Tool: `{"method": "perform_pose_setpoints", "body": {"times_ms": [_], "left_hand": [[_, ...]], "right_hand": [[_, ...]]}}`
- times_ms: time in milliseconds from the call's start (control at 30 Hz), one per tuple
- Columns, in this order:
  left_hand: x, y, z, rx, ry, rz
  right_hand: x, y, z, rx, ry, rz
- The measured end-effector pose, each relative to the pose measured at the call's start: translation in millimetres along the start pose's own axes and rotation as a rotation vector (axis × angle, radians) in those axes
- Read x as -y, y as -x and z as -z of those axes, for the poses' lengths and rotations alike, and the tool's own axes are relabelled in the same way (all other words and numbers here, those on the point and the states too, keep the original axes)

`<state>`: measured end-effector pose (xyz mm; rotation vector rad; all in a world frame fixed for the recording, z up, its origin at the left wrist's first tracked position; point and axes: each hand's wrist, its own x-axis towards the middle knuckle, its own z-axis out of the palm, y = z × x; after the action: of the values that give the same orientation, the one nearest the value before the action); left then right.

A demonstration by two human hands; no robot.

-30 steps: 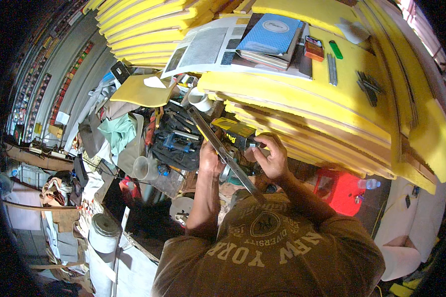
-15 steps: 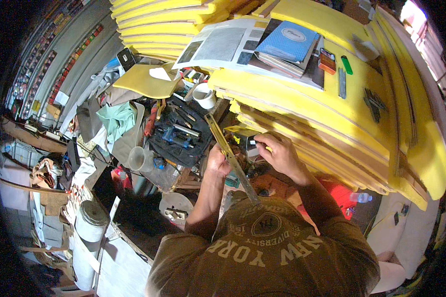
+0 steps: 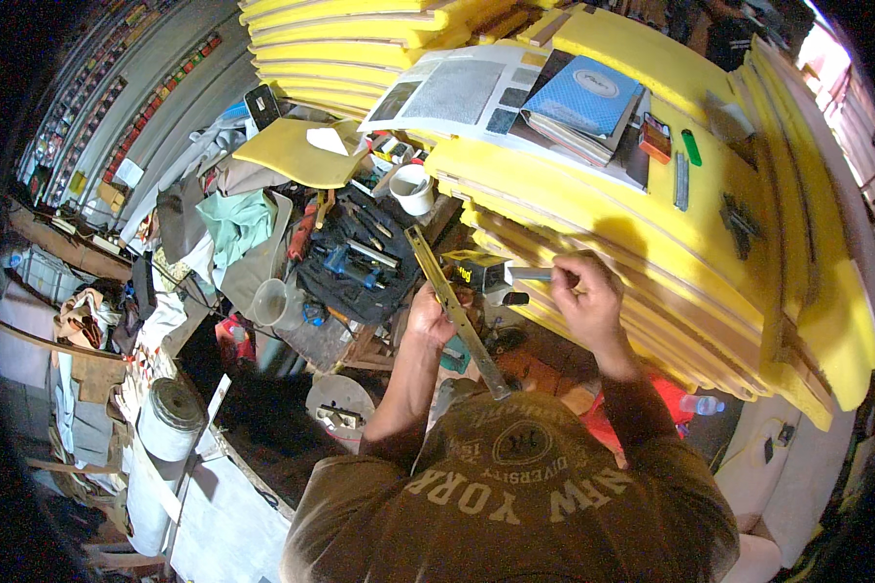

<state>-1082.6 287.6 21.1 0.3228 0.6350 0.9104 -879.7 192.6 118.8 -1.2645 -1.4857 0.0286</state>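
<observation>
My left hand (image 3: 430, 316) grips a tool that looks like a staple gun, with a long narrow metal bar (image 3: 457, 313) running diagonally toward my chest. To the right of the bar is the tool's black body (image 3: 474, 276) with yellow marking. My right hand (image 3: 590, 296) pinches a thin grey strip (image 3: 531, 275), probably staples, whose left end meets or lies close to the black body. Just under the strip shows a short dark end piece (image 3: 515, 299). Part of my left fingers is hidden behind the bar.
Yellow foam-covered boards (image 3: 593, 214) are stacked ahead and right, bearing a blue notebook (image 3: 583, 92), an orange box (image 3: 654, 138), a green lighter (image 3: 691, 148) and dark grey strips (image 3: 739, 225). Leftward, a cluttered bench holds a white cup (image 3: 413, 191), a clear cup (image 3: 274, 309) and hand tools (image 3: 355, 262).
My right hand has moved right, away from the black body, and the grey strip now shows between them. My left hand keeps the tool in nearly the same place. The view has shifted slightly.
</observation>
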Motion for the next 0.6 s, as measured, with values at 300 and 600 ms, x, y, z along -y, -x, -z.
{"method": "perform_pose_setpoints", "body": {"times_ms": [300,600], "left_hand": [[-7.0,4.4,-14.1,-0.09,-0.073,0.044],[2.6,8.3,-2.6,-0.081,-0.009,0.12]], "right_hand": [[-13.9,-5.1,27.6,-0.36,-0.345,-0.365],[-52.5,-23.7,121.6,-0.847,0.153,-0.156]]}}
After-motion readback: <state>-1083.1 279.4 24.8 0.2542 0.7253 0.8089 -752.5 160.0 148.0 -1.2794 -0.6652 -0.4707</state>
